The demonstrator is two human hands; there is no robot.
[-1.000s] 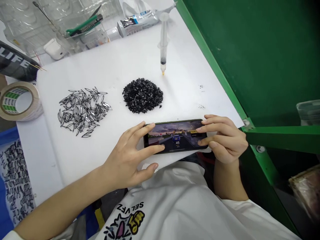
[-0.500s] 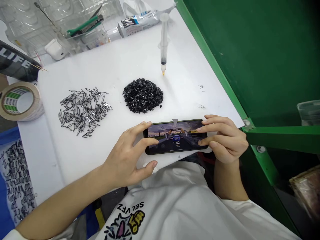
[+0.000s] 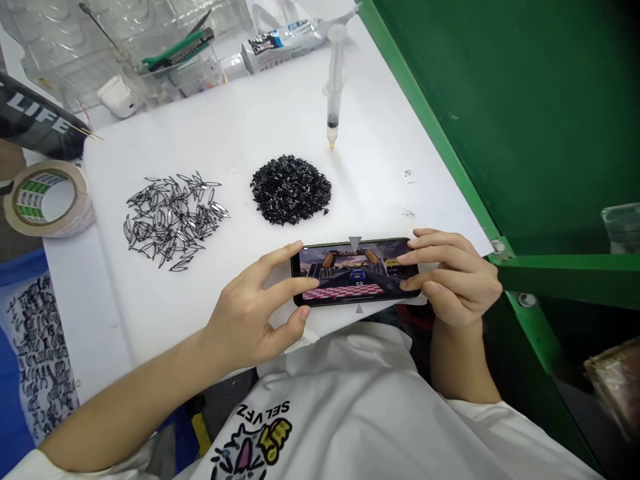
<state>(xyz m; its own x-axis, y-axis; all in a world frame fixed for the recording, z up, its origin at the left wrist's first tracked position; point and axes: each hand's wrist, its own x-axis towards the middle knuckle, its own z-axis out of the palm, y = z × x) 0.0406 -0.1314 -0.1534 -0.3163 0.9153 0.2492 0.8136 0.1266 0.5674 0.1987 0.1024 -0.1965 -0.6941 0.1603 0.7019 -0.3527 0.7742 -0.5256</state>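
A smartphone (image 3: pixel 356 273) lies sideways at the near edge of the white board, its screen lit with a car racing game. At its left end is my left hand (image 3: pixel 253 310), with one finger at the top corner, another on the screen and the thumb by the lower corner. My right hand (image 3: pixel 457 277) grips the right end, fingertips over the screen. Beyond the phone sits a heap of small black pointed pieces (image 3: pixel 291 190). Left of that lies a loose pile of thin, black-outlined leaf-shaped pieces (image 3: pixel 175 220).
A syringe (image 3: pixel 334 87) with a yellow tip is behind the black heap. Along the back are a silver tube (image 3: pixel 285 45), a green-handled cutter (image 3: pixel 177 52) and clear plastic trays (image 3: pixel 55 40). A tape roll (image 3: pixel 47 200) is at left, a green metal frame (image 3: pixel 570 272) at right.
My left thumb has moved up to the phone's lower left corner. The on-screen scene has changed, its number going from 52 to 59. The whole view has shifted slightly.
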